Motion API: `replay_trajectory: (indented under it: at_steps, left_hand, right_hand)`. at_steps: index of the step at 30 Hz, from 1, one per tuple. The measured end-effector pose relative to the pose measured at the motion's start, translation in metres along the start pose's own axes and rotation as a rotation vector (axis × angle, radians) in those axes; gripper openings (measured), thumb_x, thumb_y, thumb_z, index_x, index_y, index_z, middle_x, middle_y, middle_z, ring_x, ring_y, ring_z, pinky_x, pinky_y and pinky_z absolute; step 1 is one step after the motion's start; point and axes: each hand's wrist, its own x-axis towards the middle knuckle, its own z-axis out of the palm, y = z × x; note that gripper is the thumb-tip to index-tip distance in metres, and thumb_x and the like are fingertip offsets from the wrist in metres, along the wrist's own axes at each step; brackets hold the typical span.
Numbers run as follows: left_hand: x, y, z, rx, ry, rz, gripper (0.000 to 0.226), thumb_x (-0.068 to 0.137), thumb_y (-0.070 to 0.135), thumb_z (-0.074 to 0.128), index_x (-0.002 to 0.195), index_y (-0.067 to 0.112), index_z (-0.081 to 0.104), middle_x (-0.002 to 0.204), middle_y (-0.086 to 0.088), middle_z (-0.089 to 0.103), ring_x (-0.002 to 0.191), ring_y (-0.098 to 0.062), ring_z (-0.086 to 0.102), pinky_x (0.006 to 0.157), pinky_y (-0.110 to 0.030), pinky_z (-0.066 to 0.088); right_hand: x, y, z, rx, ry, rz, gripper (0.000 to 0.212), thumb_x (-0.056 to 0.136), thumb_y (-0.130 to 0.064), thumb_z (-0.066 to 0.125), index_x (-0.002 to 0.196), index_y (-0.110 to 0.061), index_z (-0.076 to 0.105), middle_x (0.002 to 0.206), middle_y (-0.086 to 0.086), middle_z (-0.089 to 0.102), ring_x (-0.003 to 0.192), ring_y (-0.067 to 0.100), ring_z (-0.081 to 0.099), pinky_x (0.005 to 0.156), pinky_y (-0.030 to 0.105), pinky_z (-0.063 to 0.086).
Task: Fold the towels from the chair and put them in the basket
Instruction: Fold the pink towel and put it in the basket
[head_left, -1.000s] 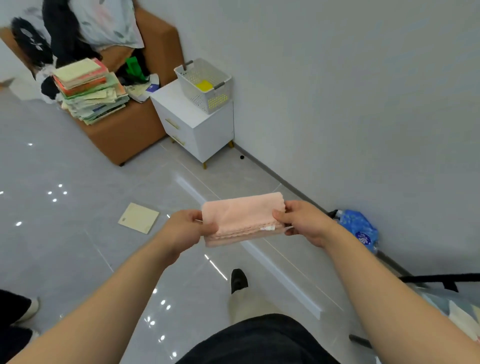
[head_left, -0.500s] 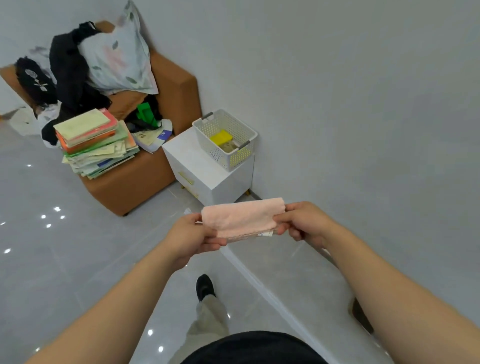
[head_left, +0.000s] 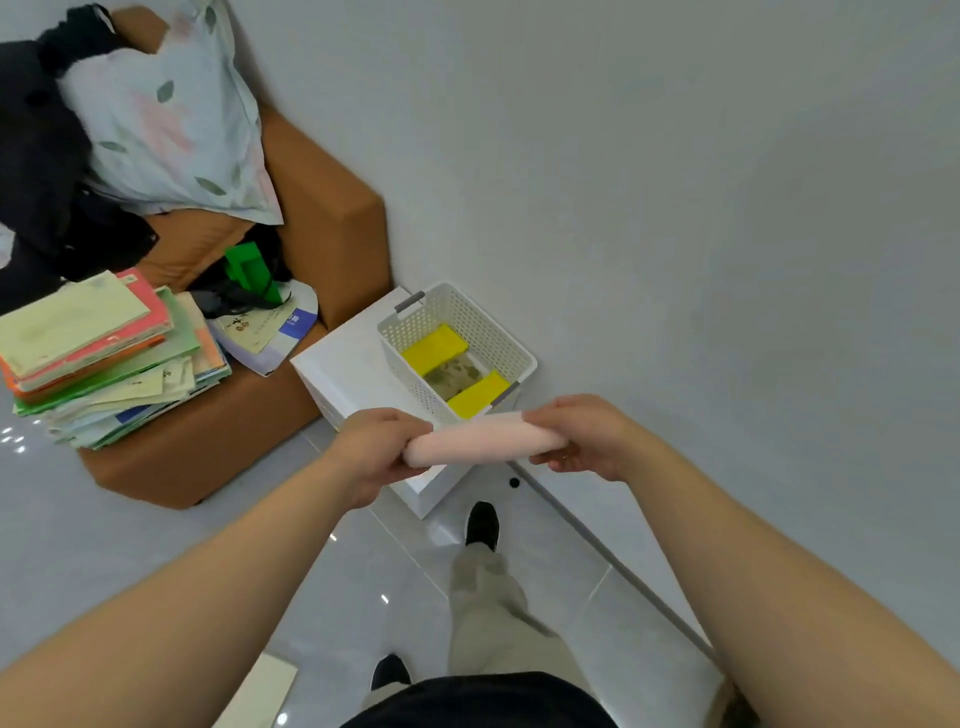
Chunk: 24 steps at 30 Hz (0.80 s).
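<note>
**Pink towel held at the basket's near side**

Holding a folded pink towel (head_left: 483, 440) level in the air, on the near side of the white slotted basket (head_left: 410, 332) and overlapping its near corner in the view. Gripping the towel's left end with the left hand (head_left: 382, 449), fingers curled round it. Pinching the right end with the right hand (head_left: 582, 434), thumb over and fingers curled beneath. Neither hand released, both clasped on the cloth. Cannot tell how high over the basket rim the towel hangs.

Seen inside the basket: two folded yellow towels (head_left: 434, 347), one at the far end and one at the near end, with a mottled olive cloth (head_left: 457, 375) between them. Under the basket, bearing it: a white cabinet (head_left: 348, 374), with the basket on its wall-side part. Left of the basket, just beside the cabinet: a brown armchair (head_left: 332, 223). Piled on the armchair, farther left of the basket: a slanting stack of books and folders (head_left: 98, 353), a green plastic object (head_left: 249, 270), a leaf-printed pillow (head_left: 171, 130) and dark clothes (head_left: 36, 156). Nearer than the basket, on the grey tiled floor (head_left: 130, 519): a black shoe (head_left: 482, 525) below a beige trouser leg (head_left: 488, 613). Right of the basket and behind it: a plain pale wall (head_left: 675, 208)
</note>
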Motion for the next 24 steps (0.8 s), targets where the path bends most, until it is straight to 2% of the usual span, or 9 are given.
replay_trajectory:
  at_steps: [1, 3, 6, 8, 10, 13, 16, 18, 24]
  left_hand:
    - [0.023, 0.009, 0.002, 0.065, 0.026, 0.017, 0.015, 0.090, 0.000, 0.067, 0.104, 0.002, 0.070, 0.114, -0.019, 0.067, 0.088, -0.025, 0.065, 0.057, -0.030, 0.057]
    - [0.076, 0.025, 0.007, 0.195, 0.110, 0.085, 0.020, 0.088, -0.001, 0.065, 0.089, 0.016, 0.074, 0.114, -0.009, 0.066, 0.093, -0.024, 0.061, 0.061, -0.028, 0.052]
    - [0.151, 0.044, 0.017, 0.439, 0.277, 0.266, 0.034, 0.088, -0.001, 0.054, 0.075, 0.021, 0.075, 0.112, -0.001, 0.061, 0.104, -0.022, 0.057, 0.070, -0.016, 0.042]
    - [0.201, 0.049, 0.022, 0.647, 0.328, 0.360, 0.033, 0.090, -0.001, 0.050, 0.082, 0.018, 0.076, 0.126, -0.006, 0.054, 0.115, -0.023, 0.053, 0.078, -0.011, 0.034]
    - [0.249, 0.050, 0.026, 0.731, 0.328, 0.359, 0.025, 0.089, 0.001, 0.055, 0.097, 0.015, 0.074, 0.140, -0.009, 0.043, 0.117, -0.024, 0.051, 0.086, -0.015, 0.032]
    - [0.314, 0.049, 0.029, 0.858, 0.323, 0.249, 0.026, 0.089, 0.009, 0.064, 0.114, 0.017, 0.063, 0.138, -0.006, 0.041, 0.108, -0.028, 0.056, 0.091, -0.034, 0.051]
    - [0.367, 0.052, 0.029, 1.088, 0.292, 0.162, 0.035, 0.083, 0.003, 0.070, 0.115, 0.012, 0.061, 0.128, -0.010, 0.040, 0.101, -0.030, 0.057, 0.084, -0.041, 0.056]
    - [0.397, 0.053, 0.032, 1.220, 0.268, 0.114, 0.043, 0.080, -0.002, 0.071, 0.120, 0.007, 0.060, 0.131, -0.011, 0.034, 0.103, -0.031, 0.056, 0.082, -0.042, 0.057]
    - [0.449, 0.044, 0.046, 1.480, 0.257, 0.135, 0.056, 0.086, 0.004, 0.065, 0.136, 0.000, 0.041, 0.129, -0.016, 0.032, 0.104, -0.030, 0.053, 0.067, -0.035, 0.047]
  right_hand:
    - [0.027, -0.016, -0.001, -0.050, 0.002, -0.014, 0.012, 0.091, -0.015, 0.071, 0.097, -0.012, 0.062, 0.098, 0.012, 0.066, 0.077, 0.026, 0.067, 0.058, 0.031, 0.054]
    - [0.086, -0.047, 0.000, -0.169, 0.018, -0.053, 0.013, 0.089, -0.005, 0.068, 0.088, -0.016, 0.060, 0.106, 0.005, 0.058, 0.089, 0.025, 0.060, 0.058, 0.032, 0.055]
    - [0.182, -0.084, 0.009, -0.353, 0.064, -0.177, 0.019, 0.089, -0.001, 0.059, 0.088, -0.020, 0.062, 0.106, 0.003, 0.054, 0.086, 0.023, 0.057, 0.058, 0.033, 0.055]
    - [0.243, -0.098, 0.017, -0.503, 0.070, -0.258, 0.028, 0.087, 0.000, 0.052, 0.093, -0.025, 0.064, 0.109, 0.004, 0.057, 0.088, 0.023, 0.057, 0.066, 0.030, 0.050]
    - [0.299, -0.105, 0.024, -0.622, 0.060, -0.292, 0.036, 0.085, 0.001, 0.048, 0.097, -0.029, 0.063, 0.111, 0.003, 0.061, 0.094, 0.022, 0.059, 0.067, 0.024, 0.042]
    - [0.374, -0.100, 0.037, -0.677, 0.072, -0.314, 0.039, 0.087, 0.003, 0.044, 0.107, -0.024, 0.066, 0.108, 0.002, 0.061, 0.097, 0.021, 0.058, 0.075, 0.023, 0.041]
    - [0.425, -0.081, 0.055, -0.707, 0.094, -0.375, 0.040, 0.091, -0.001, 0.043, 0.117, -0.022, 0.065, 0.113, 0.005, 0.065, 0.103, 0.026, 0.061, 0.083, 0.035, 0.052]
    - [0.452, -0.071, 0.064, -0.747, 0.150, -0.426, 0.040, 0.093, -0.005, 0.043, 0.123, -0.021, 0.064, 0.121, 0.007, 0.064, 0.109, 0.028, 0.059, 0.089, 0.041, 0.052]
    - [0.494, -0.053, 0.078, -0.834, 0.172, -0.447, 0.036, 0.099, -0.021, 0.041, 0.132, -0.028, 0.053, 0.135, 0.002, 0.050, 0.109, 0.026, 0.054, 0.087, 0.039, 0.049]
